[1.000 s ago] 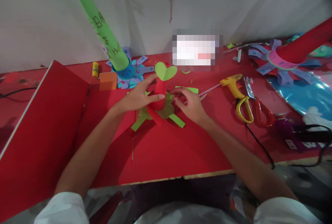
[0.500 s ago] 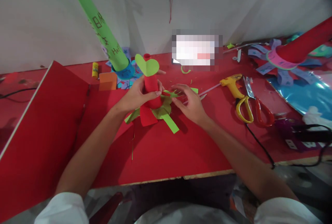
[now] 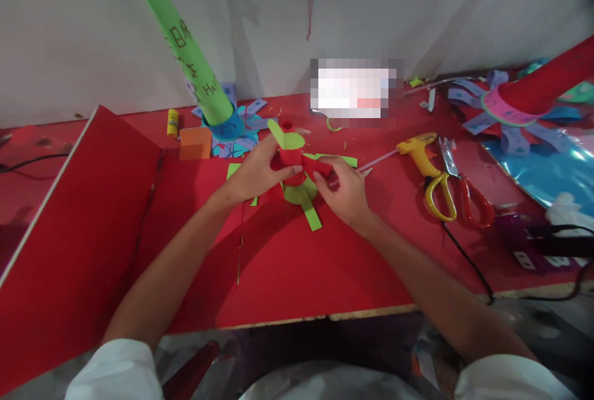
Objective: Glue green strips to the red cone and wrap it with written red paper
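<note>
My left hand (image 3: 262, 171) is wrapped round a red paper tube (image 3: 291, 157), its thumb across the front. A folded light-green paper heart (image 3: 291, 140) sits near the tube's top. At the tube's foot is a light-green paper base (image 3: 299, 193) with strips spreading outward. Between the thumb and fingers of my right hand (image 3: 341, 190) is a red paper strip (image 3: 316, 165), which reaches toward the tube's right side. Whether the strip is joined to the tube, I cannot tell.
Scissors (image 3: 440, 197) and a yellow glue gun (image 3: 420, 151) lie to the right. A tall green paper tube (image 3: 183, 47) stands behind, near a glue stick (image 3: 172, 123) and orange paper (image 3: 195, 143). A red board (image 3: 83, 227) rises at left; a blurred bright rectangle (image 3: 350, 92) is at the back.
The paper tube has moved right and turned, bringing a red strip round to its right side. My right hand has closed on that strip; earlier its fingers were near a green strip.
</note>
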